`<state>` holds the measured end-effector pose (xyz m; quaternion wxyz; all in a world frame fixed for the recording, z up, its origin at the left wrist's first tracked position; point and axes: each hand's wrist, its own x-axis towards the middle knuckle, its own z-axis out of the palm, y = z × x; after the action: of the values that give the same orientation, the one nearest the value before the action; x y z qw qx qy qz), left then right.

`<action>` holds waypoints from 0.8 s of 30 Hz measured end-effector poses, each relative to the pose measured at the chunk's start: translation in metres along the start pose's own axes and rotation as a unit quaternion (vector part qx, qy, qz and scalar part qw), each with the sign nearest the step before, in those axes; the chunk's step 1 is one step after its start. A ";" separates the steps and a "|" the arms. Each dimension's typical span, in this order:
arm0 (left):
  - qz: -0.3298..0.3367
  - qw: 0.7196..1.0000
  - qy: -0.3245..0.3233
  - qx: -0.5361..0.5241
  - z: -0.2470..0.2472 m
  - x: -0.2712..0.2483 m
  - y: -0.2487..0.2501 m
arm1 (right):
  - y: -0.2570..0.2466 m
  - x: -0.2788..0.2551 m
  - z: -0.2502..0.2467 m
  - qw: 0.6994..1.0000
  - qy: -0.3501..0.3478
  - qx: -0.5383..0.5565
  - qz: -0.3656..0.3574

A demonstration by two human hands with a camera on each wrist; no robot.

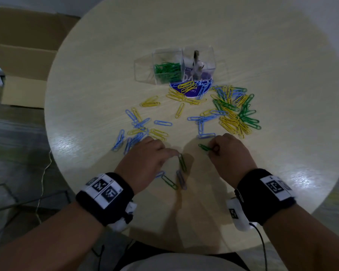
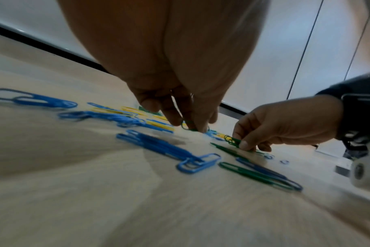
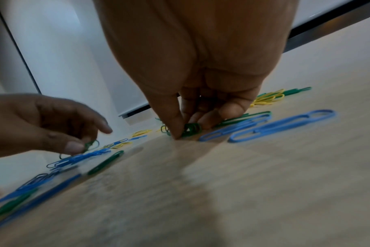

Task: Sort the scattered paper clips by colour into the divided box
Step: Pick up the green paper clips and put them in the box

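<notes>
Blue, yellow and green paper clips lie scattered on the round table (image 1: 243, 45). The clear divided box (image 1: 165, 53) stands at the back, with green clips (image 1: 166, 72) in its left compartment. My left hand (image 1: 175, 153) pinches a green clip (image 1: 182, 162) against the table; its fingertips (image 2: 197, 127) hold the clip's end (image 2: 187, 127). My right hand (image 1: 212, 150) pinches another green clip (image 1: 205, 147) just off the surface; in the right wrist view the thumb and fingers (image 3: 177, 132) close on green clips (image 3: 191, 129).
A mixed pile of clips (image 1: 235, 110) lies to the right of the box. One green clip (image 1: 169, 181) and one blue clip (image 1: 181, 179) lie near my left wrist. A purple round label (image 1: 192, 90) lies before the box. A cardboard carton (image 1: 24, 75) stands left of the table.
</notes>
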<state>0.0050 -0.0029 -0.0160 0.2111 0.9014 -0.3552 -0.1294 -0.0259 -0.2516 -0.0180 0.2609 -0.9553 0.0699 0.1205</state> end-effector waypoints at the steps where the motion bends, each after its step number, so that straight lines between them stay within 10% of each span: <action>1: -0.008 1.000 0.016 -0.016 -0.002 -0.003 0.002 | 0.000 -0.001 0.000 1.000 0.006 0.004 -0.004; 24: 0.050 0.990 -0.051 0.125 0.018 -0.044 0.031 | -0.051 -0.006 0.014 0.986 -0.122 -0.094 -0.069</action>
<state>-0.0515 0.0017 -0.0137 0.0843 0.8941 -0.4236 -0.1187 -0.0241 -0.2003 -0.0036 0.1838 -0.9563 -0.0399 0.2240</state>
